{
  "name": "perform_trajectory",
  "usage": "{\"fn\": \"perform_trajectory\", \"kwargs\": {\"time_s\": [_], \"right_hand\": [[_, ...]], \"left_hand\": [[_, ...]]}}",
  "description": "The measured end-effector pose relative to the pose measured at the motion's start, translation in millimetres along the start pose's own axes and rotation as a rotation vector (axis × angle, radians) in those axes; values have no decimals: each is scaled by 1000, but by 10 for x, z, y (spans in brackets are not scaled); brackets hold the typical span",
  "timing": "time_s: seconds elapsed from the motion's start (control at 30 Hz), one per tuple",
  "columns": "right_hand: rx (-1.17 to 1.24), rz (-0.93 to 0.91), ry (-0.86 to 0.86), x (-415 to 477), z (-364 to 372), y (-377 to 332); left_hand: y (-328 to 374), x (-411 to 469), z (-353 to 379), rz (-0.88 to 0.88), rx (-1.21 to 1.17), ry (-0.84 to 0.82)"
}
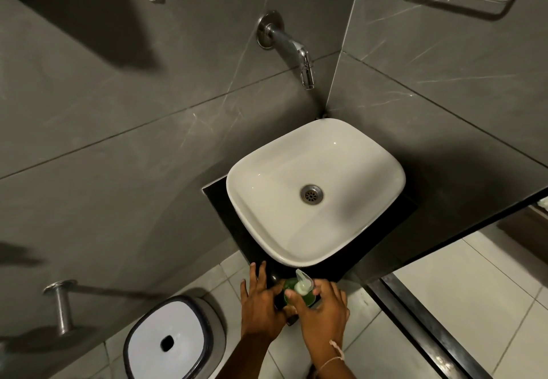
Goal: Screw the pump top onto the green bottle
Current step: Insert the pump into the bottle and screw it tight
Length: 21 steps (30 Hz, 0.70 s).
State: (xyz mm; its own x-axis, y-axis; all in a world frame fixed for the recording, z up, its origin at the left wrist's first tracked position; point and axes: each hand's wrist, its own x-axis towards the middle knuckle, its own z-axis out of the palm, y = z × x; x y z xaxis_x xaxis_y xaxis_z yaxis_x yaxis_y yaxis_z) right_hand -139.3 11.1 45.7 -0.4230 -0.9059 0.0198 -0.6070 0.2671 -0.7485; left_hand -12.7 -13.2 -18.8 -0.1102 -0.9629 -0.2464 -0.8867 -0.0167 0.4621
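Observation:
A green bottle [289,285] stands upright on the near corner of the black counter [219,200], just in front of the sink. A pale pump top [302,282] sits on its neck, nozzle pointing away from me. My right hand [321,310] wraps the bottle from the right, with thumb and fingers pinching the pump's collar. My left hand [259,304] is on the bottle's left side, thumb against it and fingers spread over the counter edge. The lower part of the bottle is hidden behind both hands.
A white basin [341,153] fills most of the counter, with a chrome wall tap [292,49] above it. A white-lidded bin [169,340] stands on the tiled floor at lower left, next to a metal wall fitting [60,304]. Grey tiled walls enclose the corner.

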Motion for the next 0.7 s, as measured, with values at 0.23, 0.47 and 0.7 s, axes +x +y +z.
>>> {"fn": "perform_trajectory", "kwargs": {"time_s": [0.23, 0.47, 0.7], "right_hand": [[87, -173, -254, 182, -90, 126], [-53, -158, -196, 248, -83, 161], [30, -16, -69, 86, 93, 52]], "left_hand": [[-3, 17, -7, 0, 5, -6], [-12, 26, 36, -1, 34, 5], [7, 8, 35, -4, 44, 24]]}}
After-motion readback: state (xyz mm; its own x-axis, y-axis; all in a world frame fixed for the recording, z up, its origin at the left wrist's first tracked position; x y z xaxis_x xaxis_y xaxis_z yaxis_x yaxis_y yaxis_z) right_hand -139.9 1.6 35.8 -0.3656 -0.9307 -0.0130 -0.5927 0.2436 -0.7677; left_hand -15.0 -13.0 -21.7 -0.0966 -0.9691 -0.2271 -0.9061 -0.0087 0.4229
